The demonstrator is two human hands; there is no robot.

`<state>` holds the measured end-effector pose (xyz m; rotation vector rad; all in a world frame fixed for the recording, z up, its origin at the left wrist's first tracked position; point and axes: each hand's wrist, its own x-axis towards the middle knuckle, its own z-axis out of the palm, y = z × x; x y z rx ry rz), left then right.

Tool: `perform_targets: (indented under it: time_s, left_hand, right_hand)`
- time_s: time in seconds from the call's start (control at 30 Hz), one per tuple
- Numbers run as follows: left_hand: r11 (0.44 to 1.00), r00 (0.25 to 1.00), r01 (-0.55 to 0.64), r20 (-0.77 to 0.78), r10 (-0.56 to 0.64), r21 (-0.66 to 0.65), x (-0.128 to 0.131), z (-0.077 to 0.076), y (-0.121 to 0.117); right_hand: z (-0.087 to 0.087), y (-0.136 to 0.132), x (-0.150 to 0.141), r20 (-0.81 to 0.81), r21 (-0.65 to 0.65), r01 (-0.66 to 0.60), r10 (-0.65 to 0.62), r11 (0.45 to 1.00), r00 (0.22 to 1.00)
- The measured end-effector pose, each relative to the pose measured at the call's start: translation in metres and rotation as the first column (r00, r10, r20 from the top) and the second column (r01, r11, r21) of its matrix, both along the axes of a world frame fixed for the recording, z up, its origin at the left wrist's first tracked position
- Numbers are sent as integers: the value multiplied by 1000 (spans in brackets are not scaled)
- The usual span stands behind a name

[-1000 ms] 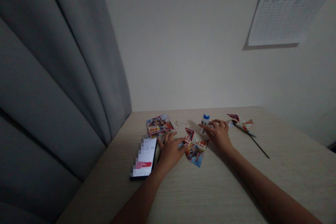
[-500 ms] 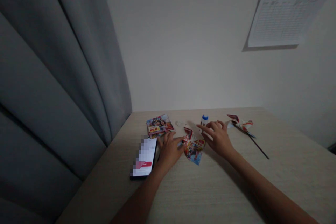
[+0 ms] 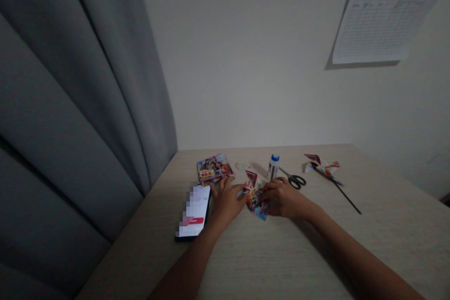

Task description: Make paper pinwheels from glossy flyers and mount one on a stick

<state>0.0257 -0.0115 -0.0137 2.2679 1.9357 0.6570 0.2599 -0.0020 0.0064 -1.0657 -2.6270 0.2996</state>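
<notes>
A colourfully printed paper (image 3: 258, 206) with cut, partly folded flaps lies on the table before me. My left hand (image 3: 227, 199) grips its left side, the thumb at the flap and the other fingers curved toward the table. On the other side, my right hand (image 3: 281, 198) has its fingers bent around the right flap, pinching it and covering part of the sheet. A white glue bottle (image 3: 273, 168) with a blue cap stands just behind the right hand. Scissors (image 3: 296, 181) with dark handles rest beside the bottle.
A phone (image 3: 193, 211) with a lit screen lies left of my left hand. Behind it is a stack of printed papers (image 3: 214, 168). Farther right lies a paper pinwheel (image 3: 325, 166) on a dark stick (image 3: 346, 197). A grey curtain (image 3: 105, 103) hangs along the left side.
My right hand has come down and closed on the paper's right flap, uncovering the scissors and more of the glue bottle. The left hand stays in place.
</notes>
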Motion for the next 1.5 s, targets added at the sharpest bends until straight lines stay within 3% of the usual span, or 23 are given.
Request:
perform_targets:
  time_s: [0.57,0.93,1.37,1.5]
  left_hand:
    - [1000,1000,6,6,-7,12,0,-3,1]
    - [1000,1000,12,22,-12,8,1,3,-2]
    - [999,997,43,67,-44,19,1,-1,0]
    - [998,995,52,80,-54,35,2,-3,0]
  right_hand:
    - [6,-1,-7,67,31,4,-7,1000,998]
    - [-4,4,-2,-45,24,27,-26,999,999]
    - [-17,10,-11,-152,-137,193,-213,972,965]
    - [-29,14,-17,-213,-143,308,-333,940,918]
